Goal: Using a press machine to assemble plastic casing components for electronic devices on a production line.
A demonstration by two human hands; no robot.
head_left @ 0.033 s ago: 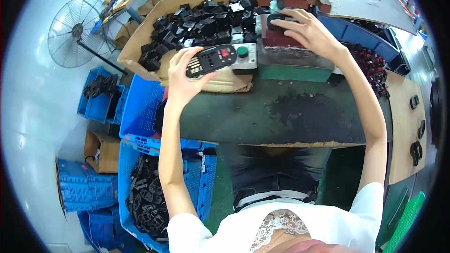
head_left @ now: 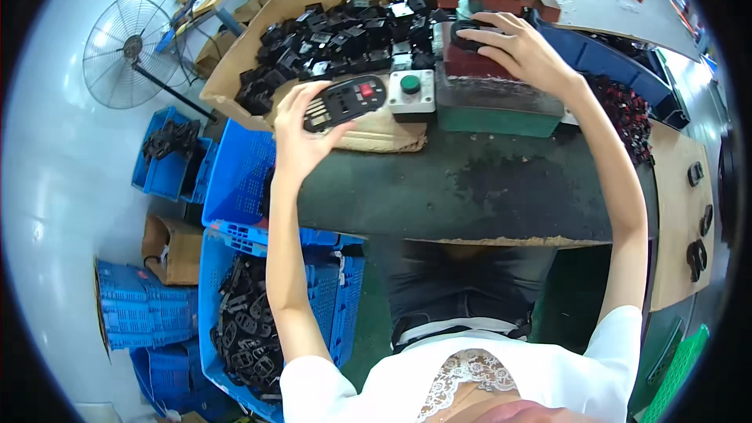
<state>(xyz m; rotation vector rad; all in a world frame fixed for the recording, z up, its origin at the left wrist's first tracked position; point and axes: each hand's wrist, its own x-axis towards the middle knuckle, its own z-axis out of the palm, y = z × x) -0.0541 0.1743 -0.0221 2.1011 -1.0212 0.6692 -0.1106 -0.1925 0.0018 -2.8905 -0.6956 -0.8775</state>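
Observation:
My left hand [head_left: 300, 129] grips a long, rounded black plastic housing [head_left: 345, 103] by its left end, thumb below and fingers above. Slots, pale metal strips and a red switch show on its upward side. It is held over the table, left of a grey control box with a green push button [head_left: 410, 84]. My right hand [head_left: 521, 51] reaches to the dark red block of a press fixture [head_left: 489, 66]. Its fingers close round a black plastic piece [head_left: 466, 34] on that block; the hand partly hides the piece.
Behind my left hand stands a cardboard box [head_left: 227, 82] heaped with black parts. Red and black pieces [head_left: 624, 113] lie right of the fixture, near a blue bin [head_left: 603, 59]. A blue crate [head_left: 205, 298] of black parts stands left below the dark table [head_left: 376, 196].
My left hand has shifted slightly left with the black housing, farther from the green button. My right hand stays at the fixture. The whole view has moved a little.

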